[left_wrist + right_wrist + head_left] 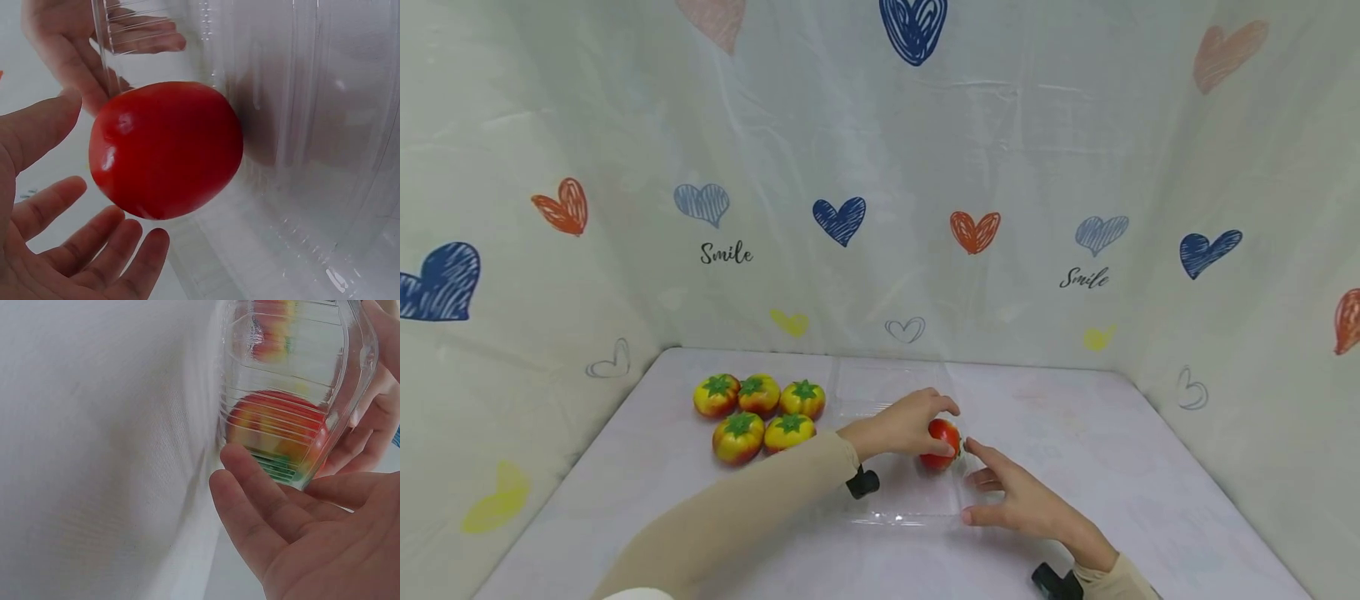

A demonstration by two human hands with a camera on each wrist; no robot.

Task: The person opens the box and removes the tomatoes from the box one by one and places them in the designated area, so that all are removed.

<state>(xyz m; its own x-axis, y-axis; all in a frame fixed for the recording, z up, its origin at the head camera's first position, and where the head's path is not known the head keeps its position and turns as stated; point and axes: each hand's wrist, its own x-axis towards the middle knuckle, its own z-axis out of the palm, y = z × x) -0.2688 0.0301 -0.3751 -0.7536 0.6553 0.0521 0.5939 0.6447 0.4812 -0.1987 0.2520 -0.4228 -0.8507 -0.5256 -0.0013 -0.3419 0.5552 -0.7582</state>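
A red and yellow tomato (942,442) with a green leafy top lies on its side in a clear plastic clamshell box (910,500), close to the box's right wall. Its leafy top faces right, and its smooth red underside (165,150) fills the middle of the left wrist view. Around that underside my left hand (904,425) is spread, thumb and fingers extended with gaps showing between most of them and the skin. My right hand (1026,500) is at the box's right side, fingers extended, fingertips (234,456) right by the ribbed wall.
Several more yellow-and-red tomatoes (737,437) with green tops stand in two rows left of the box, partly behind my left forearm. The box's lid (887,383) is folded back toward the far edge. A heart-printed curtain (1022,167) surrounds the white table (1075,442).
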